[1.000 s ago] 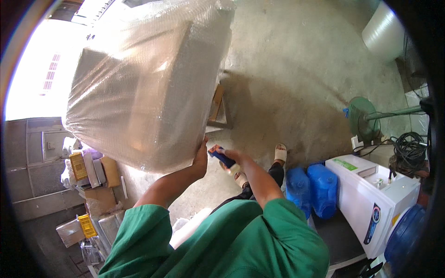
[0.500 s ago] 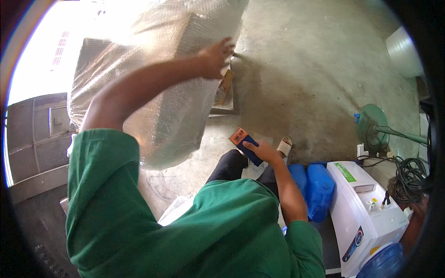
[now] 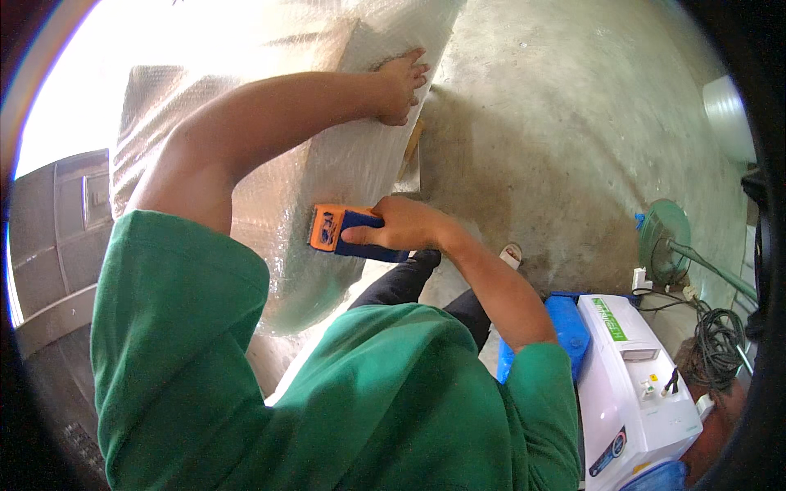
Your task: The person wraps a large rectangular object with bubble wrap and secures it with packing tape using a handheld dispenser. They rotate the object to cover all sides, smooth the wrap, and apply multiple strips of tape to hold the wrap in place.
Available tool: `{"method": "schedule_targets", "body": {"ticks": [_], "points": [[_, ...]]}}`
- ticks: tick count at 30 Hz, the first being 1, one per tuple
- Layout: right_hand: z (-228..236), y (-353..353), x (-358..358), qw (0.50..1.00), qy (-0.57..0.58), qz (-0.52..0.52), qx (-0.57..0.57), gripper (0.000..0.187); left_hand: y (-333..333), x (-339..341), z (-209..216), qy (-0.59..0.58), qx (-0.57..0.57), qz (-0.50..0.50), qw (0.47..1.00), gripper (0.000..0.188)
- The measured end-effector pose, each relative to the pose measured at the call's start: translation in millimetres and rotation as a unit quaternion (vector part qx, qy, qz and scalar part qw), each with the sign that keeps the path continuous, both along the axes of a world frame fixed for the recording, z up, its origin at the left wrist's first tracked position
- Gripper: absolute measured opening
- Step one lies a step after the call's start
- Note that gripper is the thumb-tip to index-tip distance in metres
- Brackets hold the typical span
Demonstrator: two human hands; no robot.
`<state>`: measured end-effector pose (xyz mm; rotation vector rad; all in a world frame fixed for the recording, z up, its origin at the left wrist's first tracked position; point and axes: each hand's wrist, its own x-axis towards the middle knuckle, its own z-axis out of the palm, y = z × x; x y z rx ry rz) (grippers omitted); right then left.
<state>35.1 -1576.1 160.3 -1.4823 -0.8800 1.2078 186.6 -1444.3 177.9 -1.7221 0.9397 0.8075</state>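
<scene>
A tall, boxy load wrapped in clear bubble wrap (image 3: 327, 164) stands in front of me. My left hand (image 3: 399, 86) lies on its right edge with fingers spread, holding nothing. In my right hand (image 3: 405, 224) is an orange-and-navy block-shaped hand tool (image 3: 327, 230), with a row of small teeth at its orange end. That end is at the wrap's lower front; I cannot tell whether it touches. The thumb lies along the tool's navy body and the other fingers are mostly hidden.
A white water dispenser (image 3: 630, 368) stands at my right beside a blue jug (image 3: 566, 331). Beyond are a green fan (image 3: 665, 237), a coiled black cable (image 3: 720, 352) and a pale roll (image 3: 729, 119). Grey panelling (image 3: 65, 229) runs along the left.
My right hand has brought the tool up and left, from near my knees to the front of the wrapped load. My left hand has moved slightly up and right, onto the wrap's edge.
</scene>
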Motion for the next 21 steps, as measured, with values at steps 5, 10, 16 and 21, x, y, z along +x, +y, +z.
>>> {"method": "schedule_targets", "body": {"ticks": [5,10,16,21], "points": [[-36,5,-12,0.998,0.008,-0.047,0.033,0.075,-1,0,8,0.002,-0.007,0.005,1.0,0.055],[-61,-2,-1,1.0,-0.011,-0.006,-0.001,0.077,-5,4,5,0.006,-0.01,0.011,1.0,0.055],[-164,8,-13,0.999,0.006,-0.021,0.036,0.078,0,5,2,0.01,-0.045,0.002,0.999,0.053],[-202,9,-26,0.999,0.026,-0.037,-0.028,0.077,5,7,6,0.023,-0.069,0.01,0.997,0.052]]}}
